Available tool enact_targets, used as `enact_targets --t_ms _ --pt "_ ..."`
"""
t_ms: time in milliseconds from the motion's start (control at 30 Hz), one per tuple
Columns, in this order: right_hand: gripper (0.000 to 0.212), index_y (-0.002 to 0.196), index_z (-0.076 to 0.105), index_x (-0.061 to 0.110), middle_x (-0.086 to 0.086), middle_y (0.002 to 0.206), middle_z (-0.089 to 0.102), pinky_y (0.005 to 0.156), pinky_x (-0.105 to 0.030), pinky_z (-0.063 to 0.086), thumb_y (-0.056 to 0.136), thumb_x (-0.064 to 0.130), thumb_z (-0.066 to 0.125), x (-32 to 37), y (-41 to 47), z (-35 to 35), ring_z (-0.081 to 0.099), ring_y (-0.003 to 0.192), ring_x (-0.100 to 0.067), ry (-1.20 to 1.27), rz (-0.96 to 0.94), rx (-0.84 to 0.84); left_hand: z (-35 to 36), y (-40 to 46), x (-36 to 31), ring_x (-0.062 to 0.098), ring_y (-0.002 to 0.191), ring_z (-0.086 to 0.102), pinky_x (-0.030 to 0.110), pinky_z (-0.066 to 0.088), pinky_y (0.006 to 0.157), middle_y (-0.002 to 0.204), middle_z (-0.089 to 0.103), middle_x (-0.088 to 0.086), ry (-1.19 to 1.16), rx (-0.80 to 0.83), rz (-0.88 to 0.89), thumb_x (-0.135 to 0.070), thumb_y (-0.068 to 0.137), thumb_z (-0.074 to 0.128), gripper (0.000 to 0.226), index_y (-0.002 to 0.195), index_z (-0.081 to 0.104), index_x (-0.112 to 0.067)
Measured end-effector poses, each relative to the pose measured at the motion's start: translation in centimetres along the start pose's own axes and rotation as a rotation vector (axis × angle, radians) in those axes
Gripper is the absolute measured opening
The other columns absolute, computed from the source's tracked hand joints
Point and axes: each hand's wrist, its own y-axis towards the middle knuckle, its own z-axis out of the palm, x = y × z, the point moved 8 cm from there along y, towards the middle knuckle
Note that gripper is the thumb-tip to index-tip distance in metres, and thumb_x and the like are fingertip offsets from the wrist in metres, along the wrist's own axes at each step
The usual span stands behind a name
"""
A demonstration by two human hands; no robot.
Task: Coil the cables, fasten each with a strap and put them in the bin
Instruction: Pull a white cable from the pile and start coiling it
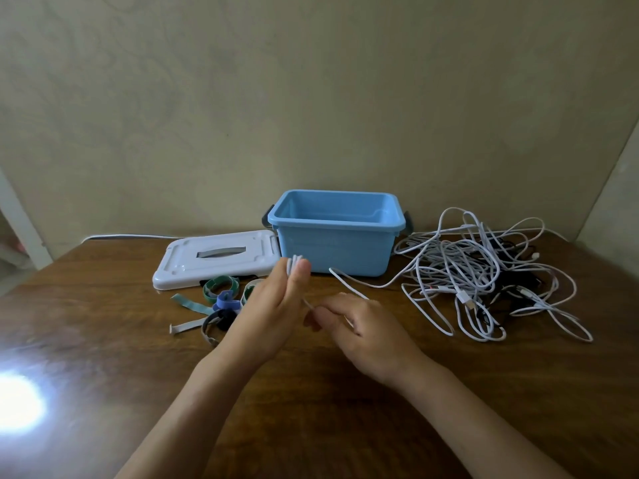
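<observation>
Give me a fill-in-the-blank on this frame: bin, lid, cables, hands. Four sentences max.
1. The bin is coloured ____.
2. The white lid lies flat on the table, on the bin's ____ side in the view.
3. The left hand holds loops of a ____ cable.
4. The tangled cable pile lies ____ the bin, on the table.

Missing: blue; left; white; outside

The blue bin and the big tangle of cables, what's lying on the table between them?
In the head view, only bare table separates the blue bin from the cable tangle, apart from one white cable trailing across.
</observation>
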Motion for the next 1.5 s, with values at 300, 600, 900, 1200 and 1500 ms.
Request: enact_targets --t_ms 300,600,900,1200,1500 --pt "0.022 0.107 0.075 0.032 0.040 0.068 0.056 0.059 -0.011 0.034 0.105 0.036 0.053 1.4 0.3 2.1 0.053 0.068 0.011 -0.072 -0.056 0.076 0.2 -0.4 -1.1 0.010 0.074 0.058 0.043 0.051 0.072 0.085 0.061 0.002 -0.003 -0.037 0.071 -0.059 0.099 0.030 0.043 0.098 0.051 -0.022" --pt "0.041 0.082 0.069 0.021 0.011 0.071 0.064 0.069 -0.028 0.047 0.108 0.037 0.042 1.0 0.0 3.5 0.057 0.063 -0.002 -0.129 0.031 0.155 0.7 -0.3 -1.6 0.005 0.060 0.046 0.030 0.040 0.058 0.066 0.051 -0.015 -0.115 -0.049 0.168 -0.061 0.099 0.032 0.046 0.095 0.057 -0.023" --pt "0.046 0.082 0.069 0.020 0.011 0.074 0.064 0.072 -0.026 0.047 0.108 0.043 0.038 0.0 -0.3 4.7 0.059 0.065 -0.004 -0.142 0.107 0.292 1.6 -0.4 -1.8 0.008 0.052 0.040 0.022 0.034 0.049 0.058 0.045 -0.011 -0.220 0.032 0.120 -0.060 0.101 0.034 0.052 0.095 0.061 -0.015" --pt "0.027 0.085 0.066 0.031 0.013 0.084 0.066 0.071 -0.031 0.044 0.100 0.051 0.055 -2.2 0.5 0.9 0.058 0.080 0.000 -0.281 0.126 0.228 0.2 -0.1 -0.9 0.004 0.057 0.051 0.025 0.041 0.056 0.064 0.055 -0.007 0.084 0.073 0.075 -0.056 0.099 0.031 0.042 0.086 0.059 -0.026" --pt "0.043 0.079 0.067 0.033 0.019 0.065 0.060 0.060 -0.017 0.041 0.079 0.075 0.058 -2.1 -0.1 -5.5 0.059 0.066 0.001 -0.336 0.051 -0.189 0.1 0.1 -0.7 0.011 0.073 0.058 0.037 0.051 0.070 0.082 0.061 -0.004 0.310 0.122 0.134 -0.064 0.095 0.026 0.049 0.088 0.055 -0.025"
